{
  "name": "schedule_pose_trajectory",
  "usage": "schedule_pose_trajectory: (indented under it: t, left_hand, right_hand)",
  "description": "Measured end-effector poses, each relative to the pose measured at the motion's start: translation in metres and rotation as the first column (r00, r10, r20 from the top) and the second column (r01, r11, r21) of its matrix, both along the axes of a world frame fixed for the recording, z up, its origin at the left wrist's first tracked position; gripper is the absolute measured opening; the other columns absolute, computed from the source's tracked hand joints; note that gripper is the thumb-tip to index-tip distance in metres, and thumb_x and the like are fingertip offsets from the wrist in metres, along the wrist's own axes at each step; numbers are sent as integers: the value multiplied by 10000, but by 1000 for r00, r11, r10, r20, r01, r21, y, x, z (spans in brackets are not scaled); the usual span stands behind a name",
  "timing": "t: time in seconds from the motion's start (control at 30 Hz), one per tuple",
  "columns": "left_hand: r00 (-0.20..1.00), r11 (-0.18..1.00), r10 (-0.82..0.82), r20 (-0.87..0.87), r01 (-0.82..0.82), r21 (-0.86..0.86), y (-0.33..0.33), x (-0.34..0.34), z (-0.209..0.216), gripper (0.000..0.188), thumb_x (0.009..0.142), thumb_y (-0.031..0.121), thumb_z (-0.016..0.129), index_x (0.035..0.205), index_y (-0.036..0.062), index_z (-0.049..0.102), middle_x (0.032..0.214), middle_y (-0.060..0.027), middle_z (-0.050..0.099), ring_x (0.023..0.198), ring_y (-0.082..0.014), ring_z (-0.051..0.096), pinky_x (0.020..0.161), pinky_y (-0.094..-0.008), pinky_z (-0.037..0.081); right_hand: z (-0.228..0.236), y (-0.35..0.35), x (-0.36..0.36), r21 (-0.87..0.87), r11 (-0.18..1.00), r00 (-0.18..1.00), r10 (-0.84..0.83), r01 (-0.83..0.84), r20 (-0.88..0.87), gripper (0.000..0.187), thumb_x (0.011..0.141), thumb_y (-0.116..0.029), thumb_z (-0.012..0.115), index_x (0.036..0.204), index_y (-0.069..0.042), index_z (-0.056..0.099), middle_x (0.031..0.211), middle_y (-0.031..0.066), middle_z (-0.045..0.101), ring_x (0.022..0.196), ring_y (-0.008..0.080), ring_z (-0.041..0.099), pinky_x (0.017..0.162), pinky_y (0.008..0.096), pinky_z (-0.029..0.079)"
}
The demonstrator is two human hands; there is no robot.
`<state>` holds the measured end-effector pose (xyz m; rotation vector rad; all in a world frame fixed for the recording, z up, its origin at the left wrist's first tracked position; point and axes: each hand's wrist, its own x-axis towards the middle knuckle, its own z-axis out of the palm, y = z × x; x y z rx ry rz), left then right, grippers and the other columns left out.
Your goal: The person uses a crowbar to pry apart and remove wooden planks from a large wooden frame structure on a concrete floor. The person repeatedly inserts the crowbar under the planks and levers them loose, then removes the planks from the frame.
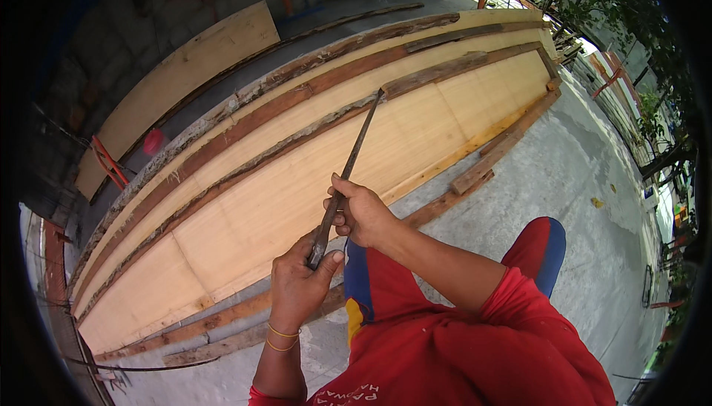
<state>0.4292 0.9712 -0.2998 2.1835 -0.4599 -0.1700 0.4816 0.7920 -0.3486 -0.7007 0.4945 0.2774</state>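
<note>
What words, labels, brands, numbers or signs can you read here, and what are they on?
Red shirt: white lettering near the lower edge, tilted; I won't copy it out.
Dark bar: no text visible.
Pale board: no text that I can make out.
Far right background: too small to tell.

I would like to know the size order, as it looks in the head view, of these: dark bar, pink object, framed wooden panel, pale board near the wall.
1. Framed wooden panel
2. Pale board
3. Dark bar
4. Pink object

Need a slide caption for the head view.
Left hand and right hand hold a long dark bar, its tip toward a rough wooden strip along a pale panel.
</note>
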Motion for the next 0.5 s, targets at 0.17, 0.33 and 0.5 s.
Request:
schedule_pose_trajectory:
  t: [0.17,0.33,0.5]
  left_hand:
    - [999,998,-45,30,46,-34,8,28,16,527,930,394,789,1223,-35,705,690,6,566,645,-87,453,574,-271,406]
    - [978,984,54,-203,-87,-157,56,29,-55,486,928,324,787,1260,-17,689,701,-13,572,634,-95,486,592,-285,451]
    - [923,952,213,-320,-270,-145,72,23,-138,280,931,204,764,1112,0,701,709,-22,575,644,-114,516,604,-308,469]
  right_hand:
    - [-11,0,43,175,982,996,-81,74,29,159,1110,-251,459,1002,-140,493,747,37,578,495,123,404,435,279,325]
    - [-58,24,47,-36,999,999,17,-18,-27,223,1087,-313,554,1034,-100,513,793,39,616,498,116,532,439,298,492]
    - [-109,47,54,-170,975,985,122,-142,-123,305,1056,-334,620,1082,-46,522,847,70,656,497,134,588,446,341,576]
